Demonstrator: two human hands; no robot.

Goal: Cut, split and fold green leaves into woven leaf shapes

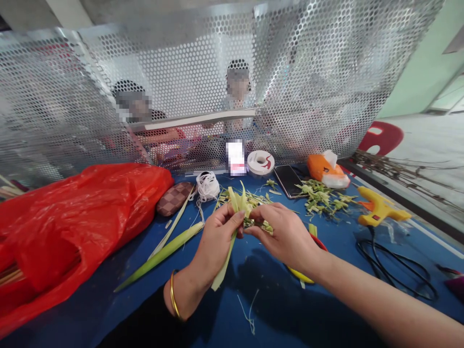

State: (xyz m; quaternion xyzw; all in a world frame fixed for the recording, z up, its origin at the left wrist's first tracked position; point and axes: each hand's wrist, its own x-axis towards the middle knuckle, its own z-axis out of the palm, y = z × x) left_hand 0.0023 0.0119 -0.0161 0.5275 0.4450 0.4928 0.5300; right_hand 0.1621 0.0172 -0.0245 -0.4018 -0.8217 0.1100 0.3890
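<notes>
My left hand (219, 237), with a gold bangle at the wrist, pinches a bundle of pale green corn husk strips (237, 199) between thumb and fingers. The strips fan out above the grip, and one long piece hangs below the palm. My right hand (284, 232) meets the bundle from the right, thumb and forefinger drawn together at its edge; whether it grips a strip is hard to see. A longer green husk (163, 253) lies to the left of my left hand. Under my right forearm, a red and yellow tool handle (301, 275) is partly hidden.
A red plastic bag (83, 227) covers the left side. Behind my hands are white string (208, 186), a checkered pouch (175, 198), a ribbon spool (260, 163) and a phone (289, 181). Husk scraps (322, 197), tissues (328, 170) and a corded yellow glue gun (380, 207) lie right.
</notes>
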